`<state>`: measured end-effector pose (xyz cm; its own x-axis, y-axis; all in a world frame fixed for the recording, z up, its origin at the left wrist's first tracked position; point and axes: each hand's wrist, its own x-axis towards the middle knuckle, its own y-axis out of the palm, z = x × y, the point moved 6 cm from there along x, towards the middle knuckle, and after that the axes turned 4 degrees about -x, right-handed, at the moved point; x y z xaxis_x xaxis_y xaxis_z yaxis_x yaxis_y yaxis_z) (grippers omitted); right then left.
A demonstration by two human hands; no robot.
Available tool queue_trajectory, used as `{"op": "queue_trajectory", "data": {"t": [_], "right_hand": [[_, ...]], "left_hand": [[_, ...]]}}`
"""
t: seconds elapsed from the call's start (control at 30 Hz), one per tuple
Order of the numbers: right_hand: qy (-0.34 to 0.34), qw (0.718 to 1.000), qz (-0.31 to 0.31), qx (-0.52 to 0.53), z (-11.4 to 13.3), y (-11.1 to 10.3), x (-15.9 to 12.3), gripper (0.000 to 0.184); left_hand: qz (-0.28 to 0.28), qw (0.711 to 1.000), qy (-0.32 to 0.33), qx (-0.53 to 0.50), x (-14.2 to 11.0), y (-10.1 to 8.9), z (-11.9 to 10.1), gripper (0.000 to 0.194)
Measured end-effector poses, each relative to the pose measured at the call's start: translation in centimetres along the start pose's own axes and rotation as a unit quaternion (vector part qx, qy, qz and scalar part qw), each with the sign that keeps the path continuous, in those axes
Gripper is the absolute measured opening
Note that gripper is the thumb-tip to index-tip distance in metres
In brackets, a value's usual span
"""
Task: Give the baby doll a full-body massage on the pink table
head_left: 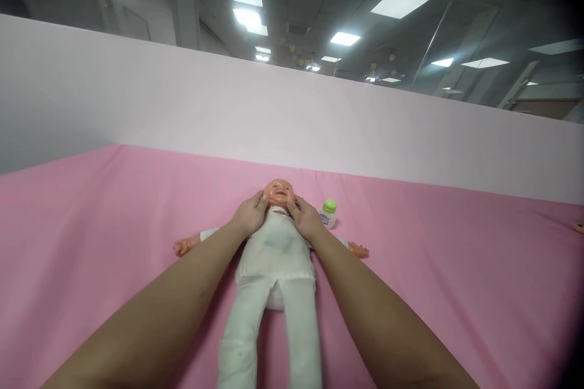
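A baby doll (274, 261) in a white suit lies on its back on the pink sheet (91, 243), head away from me, arms spread to both sides. My left hand (249, 214) rests on the doll's left cheek and shoulder, thumb against the face. My right hand (306, 217) rests on the other cheek in the same way. Both hands cup the doll's head (278, 192) with fingers curved around it. A small white bottle with a green cap (328, 213) stands just past my right hand.
A pale pink wall panel (292, 115) rises behind the sheet. Above it are ceiling lights and a glass partition. Something small and skin-toned (579, 228) shows at the far right edge.
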<state>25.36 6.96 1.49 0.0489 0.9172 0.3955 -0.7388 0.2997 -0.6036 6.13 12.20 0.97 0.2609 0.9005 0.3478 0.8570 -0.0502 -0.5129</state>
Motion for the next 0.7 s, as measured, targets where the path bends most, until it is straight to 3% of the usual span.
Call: {"op": "queue_trajectory", "data": {"t": [0.27,0.43,0.57,0.7], "right_hand": [[0.012,0.998,-0.031,-0.062,-0.7,0.1,0.2,0.059],[0.002,0.989,-0.074,-0.131,0.8,-0.7,-0.3,0.044],[-0.048,0.981,-0.094,-0.162,2.8,-2.3,-1.1,0.032],[-0.082,0.969,-0.140,-0.184,3.1,-5.5,-2.9,0.037]], "left_hand": [[-0.016,1.000,-0.001,-0.008,0.3,-0.1,0.3,0.064],[-0.014,1.000,-0.007,0.003,0.4,-0.2,0.1,0.063],[-0.016,1.000,-0.004,0.005,0.5,-0.3,-0.3,0.062],[-0.039,0.999,0.018,0.001,0.5,-0.8,-0.9,0.061]]}}
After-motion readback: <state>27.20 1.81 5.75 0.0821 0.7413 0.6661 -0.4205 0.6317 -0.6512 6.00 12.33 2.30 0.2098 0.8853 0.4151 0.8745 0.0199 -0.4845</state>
